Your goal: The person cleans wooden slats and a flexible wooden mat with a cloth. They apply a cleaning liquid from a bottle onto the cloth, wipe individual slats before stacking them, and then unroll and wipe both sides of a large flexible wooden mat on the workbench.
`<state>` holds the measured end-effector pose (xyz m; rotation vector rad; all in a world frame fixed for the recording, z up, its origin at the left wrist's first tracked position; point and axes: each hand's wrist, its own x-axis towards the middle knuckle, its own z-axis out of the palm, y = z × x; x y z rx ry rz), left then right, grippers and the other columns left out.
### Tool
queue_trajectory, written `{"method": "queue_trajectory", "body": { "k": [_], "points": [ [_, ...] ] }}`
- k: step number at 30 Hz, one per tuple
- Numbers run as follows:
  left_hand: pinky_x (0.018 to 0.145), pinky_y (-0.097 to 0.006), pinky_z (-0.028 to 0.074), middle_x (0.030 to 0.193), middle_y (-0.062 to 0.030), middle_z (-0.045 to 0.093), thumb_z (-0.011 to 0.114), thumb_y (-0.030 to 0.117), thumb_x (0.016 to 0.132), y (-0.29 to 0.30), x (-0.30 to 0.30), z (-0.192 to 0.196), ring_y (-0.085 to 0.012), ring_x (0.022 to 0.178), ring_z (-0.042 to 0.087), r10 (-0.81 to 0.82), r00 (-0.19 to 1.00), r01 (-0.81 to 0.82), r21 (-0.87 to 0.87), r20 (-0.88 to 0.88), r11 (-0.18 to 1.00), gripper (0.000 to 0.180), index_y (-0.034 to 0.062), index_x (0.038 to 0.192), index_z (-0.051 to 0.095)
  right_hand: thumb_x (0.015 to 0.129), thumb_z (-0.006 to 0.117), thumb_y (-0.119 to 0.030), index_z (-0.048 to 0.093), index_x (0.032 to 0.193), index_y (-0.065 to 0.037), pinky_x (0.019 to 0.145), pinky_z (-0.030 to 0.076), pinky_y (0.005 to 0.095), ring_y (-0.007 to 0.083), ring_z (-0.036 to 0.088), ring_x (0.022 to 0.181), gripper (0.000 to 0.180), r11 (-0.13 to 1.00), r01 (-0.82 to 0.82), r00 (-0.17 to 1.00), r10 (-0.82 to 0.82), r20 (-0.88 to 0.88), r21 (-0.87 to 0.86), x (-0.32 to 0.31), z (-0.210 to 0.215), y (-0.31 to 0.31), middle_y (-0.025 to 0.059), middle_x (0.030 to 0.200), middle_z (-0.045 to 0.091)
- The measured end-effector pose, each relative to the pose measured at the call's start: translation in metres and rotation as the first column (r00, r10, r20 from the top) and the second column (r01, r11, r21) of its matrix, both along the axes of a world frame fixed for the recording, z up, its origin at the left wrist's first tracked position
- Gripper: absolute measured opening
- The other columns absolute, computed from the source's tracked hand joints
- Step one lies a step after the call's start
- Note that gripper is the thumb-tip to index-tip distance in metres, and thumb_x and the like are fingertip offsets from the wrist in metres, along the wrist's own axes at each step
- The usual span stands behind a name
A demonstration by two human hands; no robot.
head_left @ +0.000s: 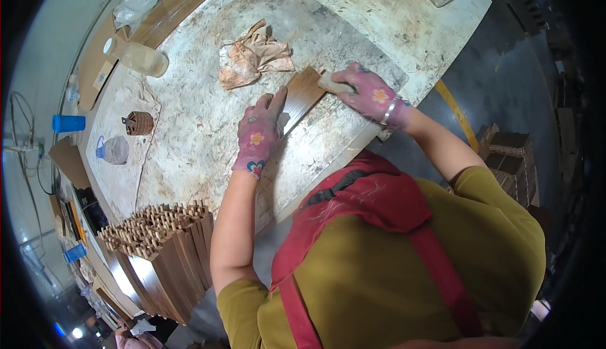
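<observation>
Near the table's (208,128) right edge lies the plank (302,94). We press our left hand (257,133) flat on it; our right hand (369,93) grips a block (332,84) at its far end.

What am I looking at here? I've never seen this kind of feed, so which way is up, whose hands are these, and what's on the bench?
There is no machine: a person works with two gloved hands, filmed by a fisheye camera on their head looking down, so straight edges bend. Picture left is their left.

The left hand presses flat on a brown wooden strip lying on the stained worktable. The right hand grips a small pale block against the strip's far end.

Also on the table: a crumpled rag, a clear plastic bottle, a blue cup and a stack of similar wooden strips at the near left edge. The red apron belongs to the same person.
</observation>
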<state>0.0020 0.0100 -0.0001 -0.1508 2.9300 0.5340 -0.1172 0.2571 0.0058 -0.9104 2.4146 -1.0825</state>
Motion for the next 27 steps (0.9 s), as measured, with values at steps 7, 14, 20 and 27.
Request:
{"method": "queue_trajectory", "body": {
  "k": [7, 14, 20, 27],
  "points": [
    [0.098, -0.045, 0.044, 0.133, -0.019, 0.05, 0.057, 0.034, 0.094, -0.015, -0.005, -0.003, -0.0414, 0.116, 0.051, -0.086, 0.996, 0.084, 0.155, 0.009, 0.984, 0.054, 0.0244, 0.145, 0.041, 0.086, 0.064, -0.018, 0.063, 0.12, -0.006, 0.079, 0.049, 0.0276, 0.0175, 0.06, 0.091, 0.036, 0.952, 0.164, 0.934, -0.066, 0.351, -0.259, 0.001, 0.004, 0.03, 0.0105, 0.103, 0.061],
    [0.099, -0.044, 0.043, 0.133, -0.0199, 0.047, 0.057, 0.028, 0.093, -0.025, -0.009, -0.002, -0.0405, 0.117, 0.05, -0.152, 0.988, 0.139, 0.232, 0.035, 0.963, 0.056, 0.0239, 0.146, 0.038, 0.094, 0.055, -0.019, 0.065, 0.098, -0.004, 0.07, 0.052, 0.0382, 0.0286, 0.061, 0.083, 0.019, 0.888, -0.454, 0.832, 0.394, -0.39, -0.071, 0.053, -0.006, -0.036, 0.0149, 0.091, 0.063],
    [0.098, -0.043, 0.043, 0.13, -0.02, 0.047, 0.055, 0.032, 0.095, -0.031, -0.011, -0.004, -0.0392, 0.116, 0.051, -0.166, 0.985, 0.146, 0.262, 0.056, 0.954, 0.056, 0.0278, 0.148, 0.036, 0.099, 0.045, -0.035, 0.064, 0.099, -0.003, 0.084, 0.05, 0.0406, 0.0323, 0.062, 0.093, 0.037, 0.815, -0.578, 0.771, 0.533, -0.349, -0.034, 0.065, -0.036, -0.077, 0.0143, 0.096, 0.063],
    [0.1, -0.043, 0.042, 0.133, -0.0191, 0.045, 0.055, 0.029, 0.094, -0.028, -0.011, -0.001, -0.04, 0.118, 0.049, -0.159, 0.984, 0.134, 0.245, 0.086, 0.96, 0.057, 0.0253, 0.148, 0.036, 0.095, 0.05, -0.017, 0.068, 0.11, -0.014, 0.082, 0.053, 0.0383, 0.0278, 0.064, 0.09, 0.023, 0.872, -0.464, 0.783, 0.487, -0.386, 0.158, 0.022, -0.02, -0.039, 0.0158, 0.097, 0.065]
  ]
}}
